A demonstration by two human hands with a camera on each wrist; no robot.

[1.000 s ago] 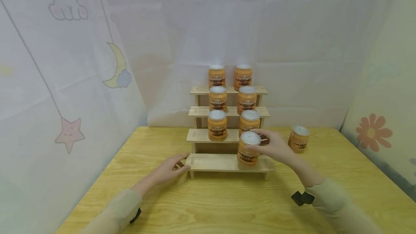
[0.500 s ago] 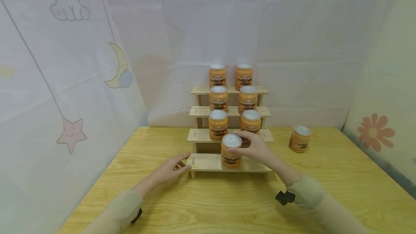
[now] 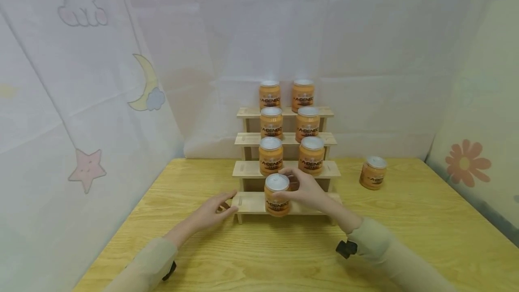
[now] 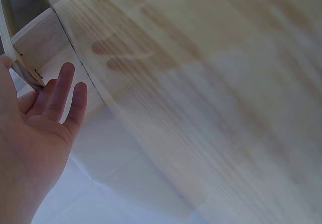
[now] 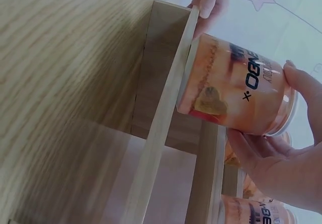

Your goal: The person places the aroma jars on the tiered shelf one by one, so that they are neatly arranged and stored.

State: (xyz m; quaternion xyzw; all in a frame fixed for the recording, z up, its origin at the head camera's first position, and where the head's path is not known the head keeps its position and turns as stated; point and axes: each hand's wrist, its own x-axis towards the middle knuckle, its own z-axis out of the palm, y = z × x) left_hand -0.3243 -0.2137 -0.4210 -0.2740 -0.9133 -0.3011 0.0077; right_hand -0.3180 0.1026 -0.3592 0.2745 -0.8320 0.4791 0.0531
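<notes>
My right hand (image 3: 306, 190) grips an orange can (image 3: 277, 204) with a silver lid, thumb and fingers on opposite sides near its top. The can is upright at the front of the lowest board of a four-step wooden display rack (image 3: 251, 202). In the right wrist view this can (image 5: 231, 85) has its base right at the board's edge. At that board's left end, my left hand (image 3: 212, 208) pinches the wood between thumb and fingers. The left wrist view shows this hand (image 4: 43, 123) at the board's end, its outer fingers loosely bent.
Matching cans stand in pairs on the three upper steps, such as one can (image 3: 271, 157) just behind the held one. Another can (image 3: 373, 174) stands on the wooden table (image 3: 251, 256) to the right. A printed cloth (image 3: 365, 48) hangs behind.
My right hand has carried the can leftward along the lowest board, then a little toward the front. The left hand has stayed at the board's left end.
</notes>
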